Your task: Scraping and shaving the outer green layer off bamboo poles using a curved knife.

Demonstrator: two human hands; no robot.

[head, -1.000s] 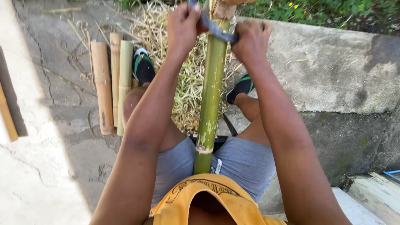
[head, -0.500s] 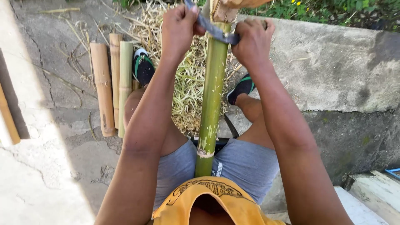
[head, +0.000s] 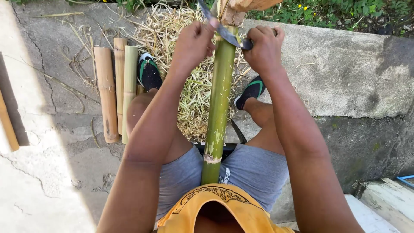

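Green bamboo pole (head: 219, 99) under knife (head: 224, 30)

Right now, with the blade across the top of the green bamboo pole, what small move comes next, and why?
Probably draw the blade down the bamboo pole toward the body. The left hand and right hand grip it on either side of the pole, it lies across the top end, and the shavings on the ground suggest scraping strokes.

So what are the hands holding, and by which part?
A curved blade laid across the green bamboo pole: left hand grips one end, right hand the other.
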